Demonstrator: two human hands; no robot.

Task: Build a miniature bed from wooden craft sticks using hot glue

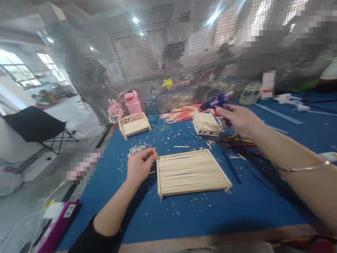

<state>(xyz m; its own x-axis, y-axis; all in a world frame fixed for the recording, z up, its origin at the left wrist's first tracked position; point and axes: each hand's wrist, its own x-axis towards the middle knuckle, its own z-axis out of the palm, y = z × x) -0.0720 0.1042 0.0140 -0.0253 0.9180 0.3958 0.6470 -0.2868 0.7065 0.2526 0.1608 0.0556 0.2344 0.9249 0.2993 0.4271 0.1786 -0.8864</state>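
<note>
My right hand (pixel 238 119) is wrapped round a dark blue glue gun (pixel 214 102), raised over the far right of the table. My left hand (pixel 140 167) is closed in a pinch at the far left corner of a flat wooden stick panel (pixel 191 172). A short wooden stick (pixel 154 152) shows pale at its fingertips, mostly covered by them. The panel lies flat, its thin sticks side by side inside a raised frame. Below the glue gun stands a small wooden stick model (pixel 207 123). Farther left is a bench-like stick model (pixel 134 125).
Cut stick pieces (pixel 137 150) and pale scraps lie over the blue table (pixel 173 218). Red-tipped sticks (pixel 181 113), a pink bottle (pixel 133 102) and a teal basket (pixel 151 110) stand at the back. Pliers (pixel 218 140) and dark cables (pixel 263 172) are at right.
</note>
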